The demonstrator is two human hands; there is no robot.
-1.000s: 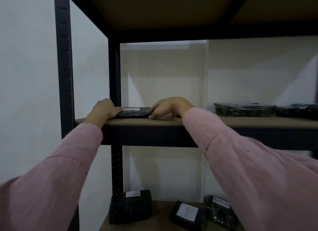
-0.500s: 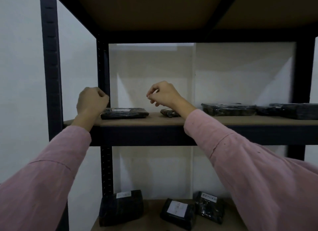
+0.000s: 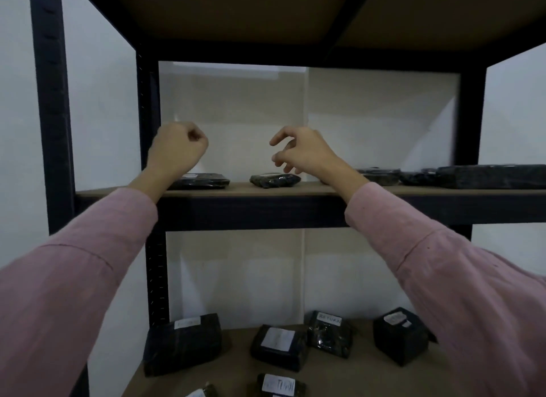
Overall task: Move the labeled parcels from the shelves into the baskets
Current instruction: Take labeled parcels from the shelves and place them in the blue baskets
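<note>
Black wrapped parcels lie on the upper shelf board (image 3: pixel 322 189): a flat parcel (image 3: pixel 204 181) at the left, a small lumpy parcel (image 3: pixel 274 180) in the middle, and flat parcels (image 3: pixel 381 175) further right. My left hand (image 3: pixel 177 148) hovers above the flat left parcel as an empty fist. My right hand (image 3: pixel 301 150) hangs in the air above and right of the small parcel, fingers loosely curled and holding nothing. Several labeled parcels sit on the lower shelf, among them a large left parcel (image 3: pixel 183 343) and one marked "RETURN" (image 3: pixel 329 333).
Dark metal uprights (image 3: pixel 50 107) and a rear post (image 3: pixel 147 116) frame the shelf at the left. A long black parcel (image 3: pixel 490 176) fills the upper shelf's right end. A higher board (image 3: pixel 266 9) closes in overhead. No basket is in view.
Both hands let go of the flat left parcel and lifted off the shelf. The view has shifted back and down, showing more of the lower shelf and its parcels.
</note>
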